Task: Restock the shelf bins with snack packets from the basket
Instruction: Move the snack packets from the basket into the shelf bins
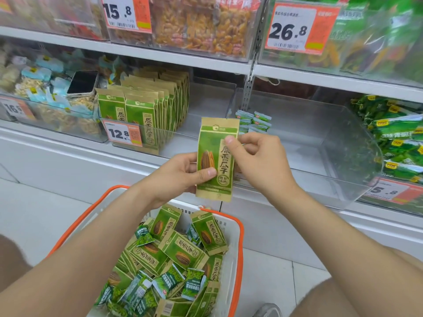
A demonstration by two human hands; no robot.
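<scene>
Left hand and right hand are shown pinching a sunflower-seed packet above the basket. Next, it is likely to be slotted upright into the half-filled bin.

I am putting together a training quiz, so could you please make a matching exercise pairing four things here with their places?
Things:
1 phone
2 upright seed packet
3 mixed packet pile
4 26.8 price tag

Places:
A in the orange-rimmed basket
B on the upper right bin
C held by left hand and right hand
D lying on snacks in the left bin

Pairs: 1-D, 2-C, 3-A, 4-B
</scene>
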